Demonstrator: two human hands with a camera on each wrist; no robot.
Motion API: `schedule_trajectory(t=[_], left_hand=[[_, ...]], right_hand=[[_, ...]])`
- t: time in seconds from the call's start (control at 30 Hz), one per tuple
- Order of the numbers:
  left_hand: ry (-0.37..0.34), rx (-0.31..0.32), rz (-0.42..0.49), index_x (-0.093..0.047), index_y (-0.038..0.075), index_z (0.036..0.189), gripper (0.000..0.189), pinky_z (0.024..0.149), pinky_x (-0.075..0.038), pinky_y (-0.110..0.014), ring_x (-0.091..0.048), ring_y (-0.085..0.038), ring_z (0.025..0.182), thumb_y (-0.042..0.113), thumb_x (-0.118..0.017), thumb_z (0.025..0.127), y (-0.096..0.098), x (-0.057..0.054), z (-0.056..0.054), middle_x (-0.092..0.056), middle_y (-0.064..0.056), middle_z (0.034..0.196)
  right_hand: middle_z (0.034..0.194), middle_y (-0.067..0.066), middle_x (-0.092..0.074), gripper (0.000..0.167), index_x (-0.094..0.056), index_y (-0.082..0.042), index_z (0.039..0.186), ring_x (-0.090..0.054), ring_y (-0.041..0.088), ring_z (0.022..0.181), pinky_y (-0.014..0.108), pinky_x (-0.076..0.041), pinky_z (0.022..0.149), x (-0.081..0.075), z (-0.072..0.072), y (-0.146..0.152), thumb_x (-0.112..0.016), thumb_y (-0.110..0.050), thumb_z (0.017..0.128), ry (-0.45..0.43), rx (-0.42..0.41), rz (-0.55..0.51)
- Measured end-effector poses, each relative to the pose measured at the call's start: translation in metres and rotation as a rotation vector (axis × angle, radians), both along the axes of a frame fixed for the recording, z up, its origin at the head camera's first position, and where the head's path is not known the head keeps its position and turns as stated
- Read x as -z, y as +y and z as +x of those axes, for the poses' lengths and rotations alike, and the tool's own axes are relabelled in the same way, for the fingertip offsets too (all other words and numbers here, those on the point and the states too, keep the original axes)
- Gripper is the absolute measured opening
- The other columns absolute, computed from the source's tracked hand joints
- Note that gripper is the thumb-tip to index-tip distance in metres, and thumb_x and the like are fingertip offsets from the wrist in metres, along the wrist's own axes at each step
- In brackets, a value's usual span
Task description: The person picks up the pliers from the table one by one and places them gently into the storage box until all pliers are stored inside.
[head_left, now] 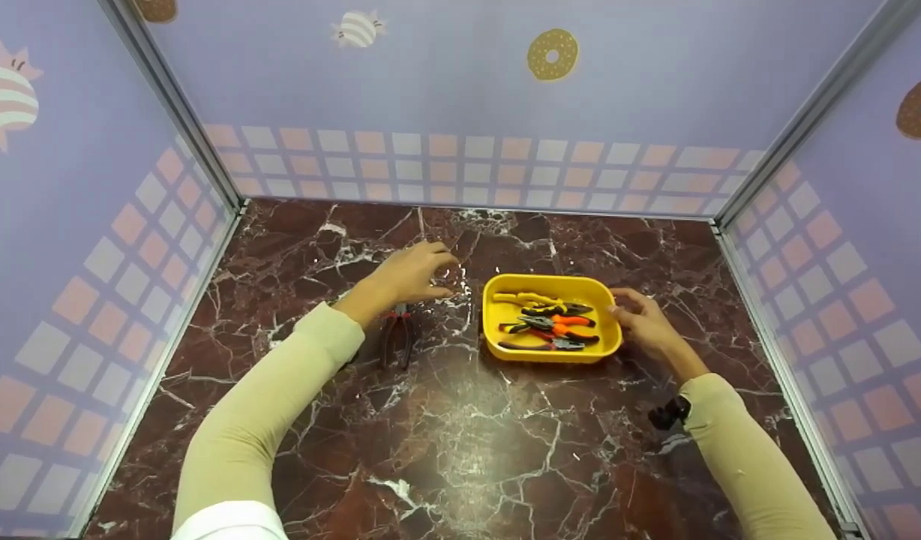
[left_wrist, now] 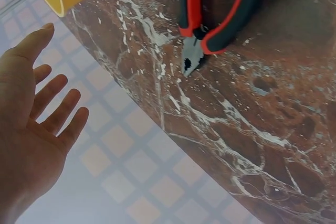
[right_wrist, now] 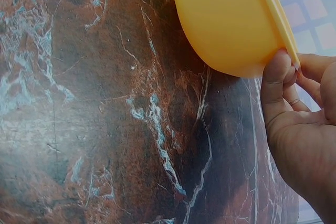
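Observation:
A yellow plastic basket with several pliers inside stands right of the middle in the head view. My right hand pinches its right rim between thumb and fingers, as the right wrist view shows on the yellow wall. In the basket lie yellow-handled pliers, orange-handled pliers and dark-handled pliers. My left hand hovers left of the basket, fingers relaxed and holding nothing. Just below it, red-and-black-handled pliers lie on the table; their metal jaws show in the left wrist view.
The dark red marbled tabletop is bounded by purple panels at the back, left and right, with metal corner posts. A black device is worn at the right wrist.

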State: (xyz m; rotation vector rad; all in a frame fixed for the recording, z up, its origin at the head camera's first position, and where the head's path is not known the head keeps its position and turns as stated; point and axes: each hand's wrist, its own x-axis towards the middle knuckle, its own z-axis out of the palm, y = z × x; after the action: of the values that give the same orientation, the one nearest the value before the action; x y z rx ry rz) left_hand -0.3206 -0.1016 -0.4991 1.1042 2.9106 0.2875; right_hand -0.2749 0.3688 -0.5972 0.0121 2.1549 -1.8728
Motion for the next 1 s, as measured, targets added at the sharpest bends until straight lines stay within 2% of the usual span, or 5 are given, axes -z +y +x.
schedule_trajectory(t=[0.2, 0.3, 0.7, 0.9, 1.0], left_hand=[[-0.01, -0.02, -0.02, -0.068, 0.011, 0.14, 0.059, 0.106, -0.052, -0.047, -0.061, -0.033, 0.124, 0.042, -0.083, 0.092, -0.006, -0.001, 0.003, -0.063, -0.011, 0.136], [-0.014, -0.026, -0.039, -0.066, 0.011, 0.143, 0.062, 0.108, -0.051, -0.048, -0.06, -0.035, 0.127, 0.043, -0.082, 0.092, -0.007, -0.001, 0.003, -0.062, -0.012, 0.139], [-0.027, -0.038, -0.085, -0.065, 0.009, 0.144, 0.065, 0.109, -0.05, -0.051, -0.06, -0.037, 0.127, 0.043, -0.083, 0.092, -0.016, 0.003, 0.006, -0.061, -0.013, 0.139], [-0.026, -0.046, -0.14, -0.061, 0.005, 0.146, 0.072, 0.114, -0.047, -0.051, -0.057, -0.039, 0.132, 0.046, -0.082, 0.092, -0.025, 0.009, 0.01, -0.057, -0.017, 0.145], [-0.047, -0.073, -0.156, -0.056, 0.003, 0.15, 0.076, 0.114, -0.046, -0.052, -0.053, -0.042, 0.138, 0.045, -0.082, 0.091, -0.03, 0.012, 0.013, -0.053, -0.02, 0.151]], right_hand=[[0.115, 0.027, -0.064, 0.045, -0.049, 0.005, 0.15, -0.07, 0.023, 0.09, 0.033, -0.063, 0.068, 0.001, 0.001, 0.0, -0.06, -0.007, 0.108, 0.03, 0.011, -0.041], [0.113, 0.025, -0.065, 0.045, -0.049, 0.006, 0.15, -0.07, 0.023, 0.089, 0.032, -0.063, 0.067, 0.001, 0.001, 0.0, -0.06, -0.007, 0.108, 0.037, 0.012, -0.047], [0.128, 0.031, -0.061, 0.047, -0.047, 0.004, 0.153, -0.071, 0.028, 0.099, 0.034, -0.063, 0.071, 0.001, 0.001, -0.001, -0.058, -0.009, 0.109, 0.029, -0.003, -0.032], [0.128, 0.031, -0.058, 0.044, -0.049, 0.005, 0.15, -0.07, 0.026, 0.094, 0.033, -0.063, 0.068, 0.003, 0.0, -0.001, -0.058, -0.006, 0.108, 0.039, 0.005, -0.038], [0.13, 0.032, -0.057, 0.044, -0.05, 0.005, 0.15, -0.07, 0.025, 0.093, 0.032, -0.063, 0.068, 0.002, -0.001, -0.001, -0.058, -0.006, 0.108, 0.035, 0.014, -0.037]])
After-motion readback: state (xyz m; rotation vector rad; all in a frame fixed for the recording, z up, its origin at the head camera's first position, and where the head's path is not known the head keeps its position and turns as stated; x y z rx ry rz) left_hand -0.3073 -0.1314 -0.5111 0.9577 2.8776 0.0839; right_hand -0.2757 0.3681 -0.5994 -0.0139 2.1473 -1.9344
